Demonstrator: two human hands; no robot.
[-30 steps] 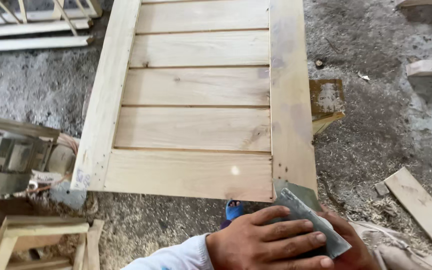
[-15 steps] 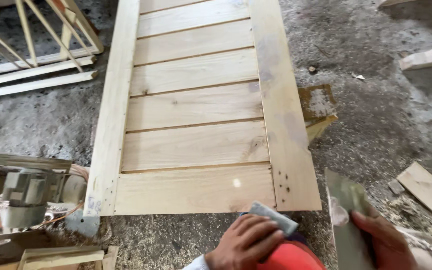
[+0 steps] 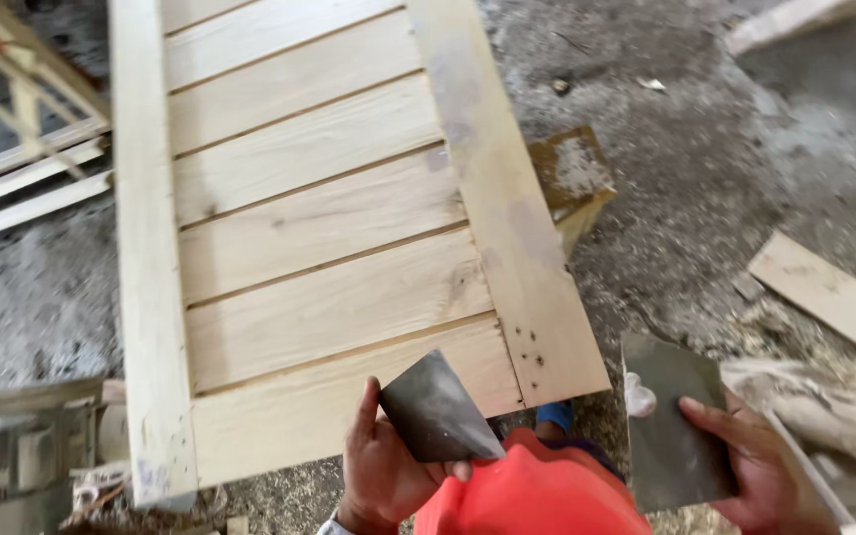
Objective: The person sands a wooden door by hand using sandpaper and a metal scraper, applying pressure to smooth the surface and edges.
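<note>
Filler step, loading up: left hand (image 3: 383,466) grips a small putty blade (image 3: 438,411) over the wooden door panel (image 3: 319,248) near its bottom rail, right hand (image 3: 760,456) clamps a flat metal plate (image 3: 671,426) just off its corner. Next likely needs the blade back on the plate, then pressed flat into the joints

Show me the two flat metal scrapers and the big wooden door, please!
Small metal scraper (image 3: 435,411): head view, middle of its grey blade, held by the left hand.
Large metal scraper (image 3: 671,426): head view, middle of its flat face, held by the right hand.
Wooden door (image 3: 319,233): head view, a middle plank.
</note>
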